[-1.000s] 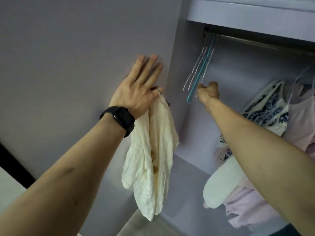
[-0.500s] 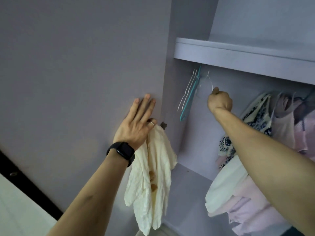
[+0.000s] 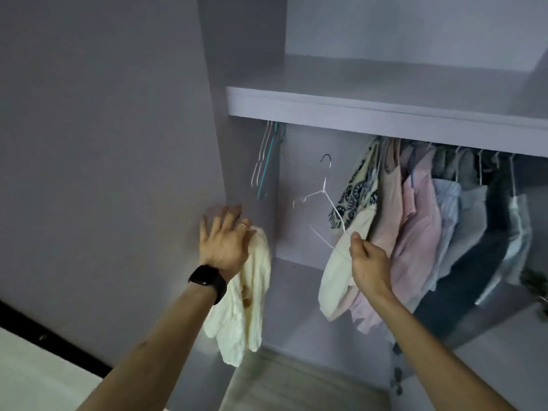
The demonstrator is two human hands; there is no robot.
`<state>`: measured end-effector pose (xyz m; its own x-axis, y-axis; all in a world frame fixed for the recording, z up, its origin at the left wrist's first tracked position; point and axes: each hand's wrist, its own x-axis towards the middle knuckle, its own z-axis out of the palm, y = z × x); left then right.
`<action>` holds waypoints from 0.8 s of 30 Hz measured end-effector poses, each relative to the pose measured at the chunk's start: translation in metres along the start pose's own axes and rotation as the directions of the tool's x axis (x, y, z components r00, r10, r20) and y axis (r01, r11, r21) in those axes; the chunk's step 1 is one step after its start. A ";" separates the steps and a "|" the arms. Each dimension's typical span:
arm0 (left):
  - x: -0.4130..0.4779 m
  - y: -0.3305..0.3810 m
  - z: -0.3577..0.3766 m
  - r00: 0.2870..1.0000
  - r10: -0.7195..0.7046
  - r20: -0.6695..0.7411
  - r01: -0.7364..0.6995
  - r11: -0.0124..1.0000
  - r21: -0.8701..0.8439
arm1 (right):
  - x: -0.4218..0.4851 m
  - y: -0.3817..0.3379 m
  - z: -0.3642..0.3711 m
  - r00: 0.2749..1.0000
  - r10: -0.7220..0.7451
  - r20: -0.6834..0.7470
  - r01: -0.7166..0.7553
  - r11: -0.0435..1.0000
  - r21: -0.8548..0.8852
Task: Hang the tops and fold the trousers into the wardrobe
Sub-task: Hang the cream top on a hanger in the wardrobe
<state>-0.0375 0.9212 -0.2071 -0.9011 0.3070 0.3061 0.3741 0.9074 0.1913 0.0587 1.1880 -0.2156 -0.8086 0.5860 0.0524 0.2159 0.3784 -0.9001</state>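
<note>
My left hand [image 3: 224, 244] lies with straight fingers against the wardrobe's lilac side panel [image 3: 118, 143], and its thumb side pinches a crumpled cream top [image 3: 246, 307] that hangs down below the wrist. My right hand [image 3: 366, 259] pinches the lower end of a white wire hanger [image 3: 324, 188]. The hanger is off the rail, its hook pointing up in the open gap of the hanging space. Nothing hangs on it.
Several spare hangers [image 3: 265, 161], white and teal, hang at the rail's left end. A row of hung tops [image 3: 415, 232] fills the rail to the right. A shelf [image 3: 385, 111] runs above. Below lie the wardrobe floor [image 3: 296, 387] and a black strip [image 3: 44, 333].
My right hand has taken the white hanger off the rail and drawn it down and to the right. The view has tilted up. My left hand stays on the panel with the cream top.
</note>
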 end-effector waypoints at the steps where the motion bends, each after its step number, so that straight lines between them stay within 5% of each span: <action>1: -0.006 0.010 0.008 0.998 0.034 0.062 -0.027 0.994 -0.104 | -0.014 0.009 -0.008 1.000 0.021 0.015 -0.021 0.999 0.035; 6: -0.027 0.056 0.041 0.896 0.323 0.305 -0.205 0.910 -0.361 | -0.059 0.038 -0.041 0.983 0.169 0.073 -0.183 0.940 0.287; 9: -0.025 0.079 0.048 0.851 0.448 0.273 -0.337 0.865 -0.371 | -0.069 0.040 -0.060 0.980 0.150 0.134 -0.190 0.913 0.362; 14: -0.010 0.109 0.048 0.837 0.489 0.248 -0.352 0.826 -0.441 | -0.063 0.050 -0.092 0.980 0.161 0.116 -0.198 0.841 0.503; 20: -0.002 0.137 0.054 0.838 0.512 0.188 -0.435 0.835 -0.336 | -0.055 0.073 -0.123 0.966 0.057 0.251 -0.120 0.962 0.244; 24: -0.002 0.152 0.053 0.753 0.650 0.102 -0.632 0.758 -0.164 | -0.042 0.075 -0.148 0.896 0.038 0.441 -0.080 0.994 0.076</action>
<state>0.0092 1.0735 -0.2283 -0.4580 0.8501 0.2600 0.8886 0.4467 0.1047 0.1898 1.2979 -0.2216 -0.9583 0.2235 -0.1783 0.2375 0.2750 -0.9317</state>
